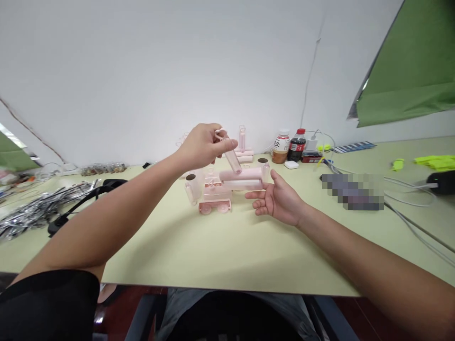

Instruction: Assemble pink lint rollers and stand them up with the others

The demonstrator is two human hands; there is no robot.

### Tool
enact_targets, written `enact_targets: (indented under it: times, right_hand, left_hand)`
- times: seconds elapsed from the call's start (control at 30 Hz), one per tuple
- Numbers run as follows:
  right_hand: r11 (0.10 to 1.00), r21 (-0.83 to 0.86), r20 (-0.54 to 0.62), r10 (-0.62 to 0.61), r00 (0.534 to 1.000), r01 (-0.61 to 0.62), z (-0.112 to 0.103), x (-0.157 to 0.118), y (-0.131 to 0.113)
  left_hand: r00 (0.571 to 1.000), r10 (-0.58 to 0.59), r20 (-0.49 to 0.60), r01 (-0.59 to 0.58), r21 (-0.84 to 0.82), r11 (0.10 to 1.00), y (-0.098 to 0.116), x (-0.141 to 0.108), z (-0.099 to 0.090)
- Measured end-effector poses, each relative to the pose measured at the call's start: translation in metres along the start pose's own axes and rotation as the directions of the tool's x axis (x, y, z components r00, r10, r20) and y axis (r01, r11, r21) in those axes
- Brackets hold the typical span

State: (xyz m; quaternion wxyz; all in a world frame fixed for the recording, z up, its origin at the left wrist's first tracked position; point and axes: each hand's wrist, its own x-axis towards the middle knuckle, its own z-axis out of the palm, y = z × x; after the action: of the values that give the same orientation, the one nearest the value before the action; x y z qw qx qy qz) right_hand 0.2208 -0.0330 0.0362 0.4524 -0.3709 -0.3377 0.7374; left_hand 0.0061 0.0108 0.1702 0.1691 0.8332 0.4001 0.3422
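Observation:
My left hand (pixel 205 146) pinches the upper end of a clear pink tube (pixel 232 160) with a loop at its top. The tube hangs at a slant, its lower end close over two pale pink rolls (pixel 243 177) lying one above the other. At the right end of those rolls is my right hand (pixel 279 198), palm turned inward and fingers apart. Whether its fingertips touch the rolls I cannot tell. Left of the rolls stands a pink piece with wheel-like discs (pixel 214 206), and beside it leans a clear pink tube with a dark round top (pixel 191 187).
Behind stand another upright pink tube (pixel 242 138), a cola bottle (pixel 297 146) and a white-labelled bottle (pixel 281 147). White cables (pixel 405 213) run along the right, near a blurred-out object (pixel 351 192). Silvery strips (pixel 35 210) and a black headset-like band (pixel 80 206) lie left.

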Motion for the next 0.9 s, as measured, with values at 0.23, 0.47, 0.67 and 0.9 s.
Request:
enact_targets:
  times: [0.23, 0.47, 0.67, 0.9]
  right_hand:
    - [0.999, 0.0, -0.045, -0.052, 0.998, 0.052, 0.002, 0.0, 0.005]
    - [0.992, -0.086, -0.104, -0.102, 0.989, 0.093, 0.006, -0.003, 0.014]
    - [0.993, -0.099, -0.103, -0.067, 0.992, 0.057, 0.007, -0.003, 0.024]
    - [0.989, -0.149, -0.095, -0.019, 0.995, 0.005, 0.01, -0.006, 0.029]
  left_hand:
    - [0.989, -0.129, -0.067, 0.134, 0.07, 0.989, -0.015, 0.058, -0.021]
    - [0.951, -0.265, -0.159, 0.292, 0.176, 0.94, -0.067, 0.127, -0.023]
    - [0.917, -0.357, -0.181, 0.394, 0.256, 0.883, -0.128, 0.157, 0.0]
    - [0.889, -0.427, -0.167, 0.458, 0.284, 0.842, -0.18, 0.181, 0.018]
